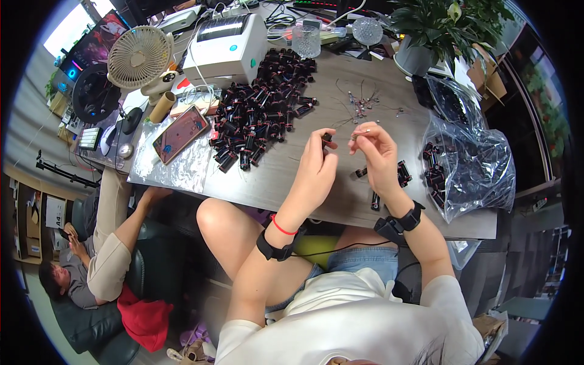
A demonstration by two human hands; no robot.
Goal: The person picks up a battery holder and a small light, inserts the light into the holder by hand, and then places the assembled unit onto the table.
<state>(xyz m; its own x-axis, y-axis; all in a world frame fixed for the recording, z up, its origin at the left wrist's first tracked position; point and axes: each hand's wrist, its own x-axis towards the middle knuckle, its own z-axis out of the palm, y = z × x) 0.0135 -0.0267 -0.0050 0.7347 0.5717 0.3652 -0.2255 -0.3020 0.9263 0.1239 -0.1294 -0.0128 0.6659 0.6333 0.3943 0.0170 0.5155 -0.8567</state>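
My left hand (316, 169) is closed around a small black cylindrical part (327, 139), held just above the table. Close to its right, my right hand (380, 157) pinches a tiny silvery piece (363, 132) between thumb and fingertips; its exact kind is too small to make out. Beyond both hands lie several small components with thin wire leads (362, 106). A large heap of black cylindrical parts with reddish bits (261, 103) spreads to the left of my hands. A few more such parts (403, 174) lie under and beside my right wrist.
A clear plastic bag (480, 167) with black parts lies at the right. Leftward are a phone (180, 135) on plastic film, a cardboard tube (162, 107) and a fan (140, 58). A white printer (225, 48) and potted plant (417, 56) stand behind. Another person sits at far left.
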